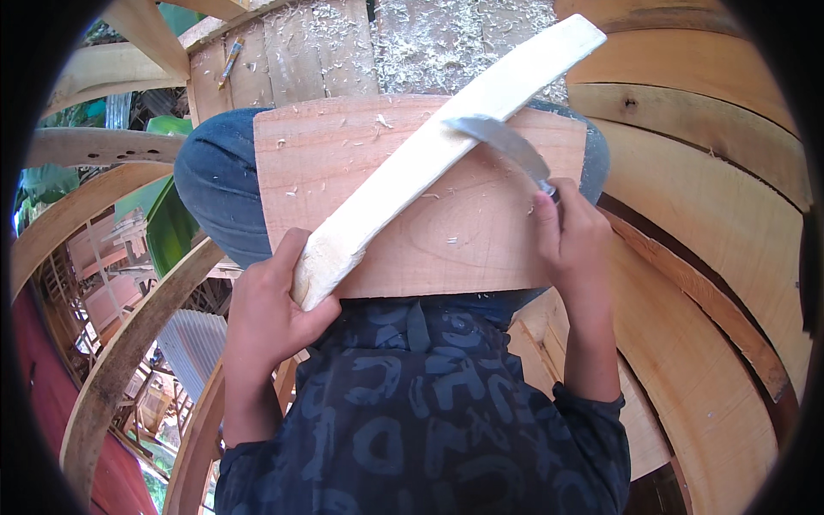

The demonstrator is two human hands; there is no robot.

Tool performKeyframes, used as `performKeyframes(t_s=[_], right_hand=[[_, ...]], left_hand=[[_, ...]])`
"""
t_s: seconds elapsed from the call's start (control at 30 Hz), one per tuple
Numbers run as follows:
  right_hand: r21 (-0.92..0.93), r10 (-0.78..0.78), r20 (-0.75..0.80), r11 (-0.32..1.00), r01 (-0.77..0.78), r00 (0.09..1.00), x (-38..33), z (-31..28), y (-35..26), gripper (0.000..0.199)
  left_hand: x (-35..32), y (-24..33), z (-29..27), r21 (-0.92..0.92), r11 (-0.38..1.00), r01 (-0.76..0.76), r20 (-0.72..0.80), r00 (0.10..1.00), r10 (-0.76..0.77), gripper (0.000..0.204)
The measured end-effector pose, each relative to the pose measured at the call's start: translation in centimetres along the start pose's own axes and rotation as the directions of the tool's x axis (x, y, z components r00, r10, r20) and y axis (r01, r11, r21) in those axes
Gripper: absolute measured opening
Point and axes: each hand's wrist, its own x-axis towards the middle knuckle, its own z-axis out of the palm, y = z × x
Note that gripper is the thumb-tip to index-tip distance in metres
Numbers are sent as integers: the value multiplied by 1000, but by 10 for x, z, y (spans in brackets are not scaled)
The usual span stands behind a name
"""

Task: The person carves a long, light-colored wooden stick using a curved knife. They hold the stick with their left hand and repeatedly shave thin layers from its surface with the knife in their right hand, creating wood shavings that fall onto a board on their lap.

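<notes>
Left hand (270, 313) grips slat (429, 154); right hand (571, 232) holds knife (502, 142).

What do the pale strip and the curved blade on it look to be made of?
Pale strip: bare, unfinished light wood, fresh-cut and matte; shavings lie around it. Curved blade: looks like dull grey metal, probably steel, with a worn sheen. Its handle is hidden inside the right hand.
</notes>
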Motion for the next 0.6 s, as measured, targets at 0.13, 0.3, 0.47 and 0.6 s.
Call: performKeyframes(t_s=[0.13, 0.3, 0.47, 0.6], right_hand=[[35, -40, 74, 999, 37, 996, -10, -4, -15, 21], [-18, 29, 40, 999, -29, 999, 0, 3, -1, 21], [27, -97, 155, 995, 94, 983, -16, 1, -22, 21], [-32, -123, 139, 991, 128, 983, -8, 3, -10, 21]], left_hand=[[3, 1, -3, -77, 996, 37, 69, 997, -32, 40], [3, -3, 0, -43, 999, 15, 34, 999, -13, 40], [8, -3, -1, -52, 999, 13, 70, 998, -9, 40], [6, -4, 3, -80, 997, 13, 39, 999, -10, 39]])
